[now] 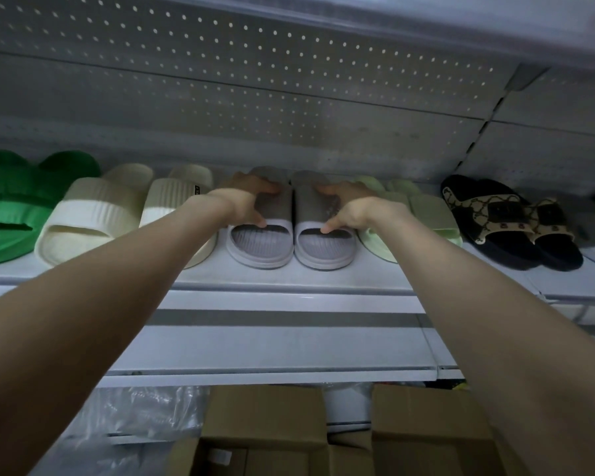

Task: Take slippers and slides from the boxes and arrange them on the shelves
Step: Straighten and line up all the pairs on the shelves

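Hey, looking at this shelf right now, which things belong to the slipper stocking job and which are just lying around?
In the job: grey slides, one gripped by the left hand, the other by the right hand; shelf; cardboard boxes.
Lying about: plastic wrapping; green slides, cream slides, pale green slides, black patterned sandals, untouched.

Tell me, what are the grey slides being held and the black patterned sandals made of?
The grey slides, gripped by the left hand and right hand, look like moulded foam or rubber: matte, one-piece, thick rounded soles, ribbed footbeds. The black sandals seem to be fabric: fuzzy dark footbeds, beige straps with a lattice pattern. Dim light leaves it uncertain.
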